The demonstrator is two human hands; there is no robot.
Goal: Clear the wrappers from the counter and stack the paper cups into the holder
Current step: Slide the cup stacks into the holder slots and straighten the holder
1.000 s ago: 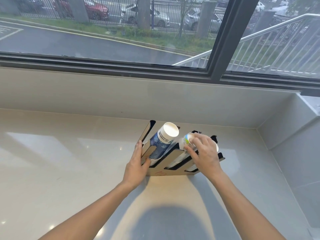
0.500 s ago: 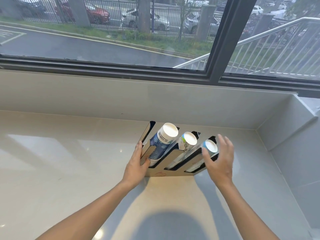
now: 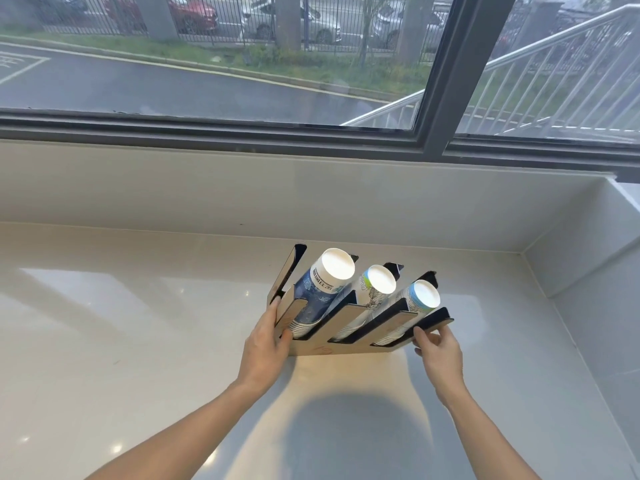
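A black and tan slotted cup holder stands on the pale counter near the back right corner. Three stacks of paper cups lean in its slots: a blue-patterned stack on the left, a green-trimmed stack in the middle, a light-blue-trimmed stack on the right. My left hand grips the holder's left end, thumb on its front. My right hand pinches the holder's right front corner. No wrappers are in view.
A low white backsplash runs behind the counter under a dark-framed window. A side wall closes the counter on the right. My shadow falls on the counter's near part.
My right hand left the middle cup stack, passed the right stack, and dropped to grip the holder's right front corner. My left hand stays on the left end.
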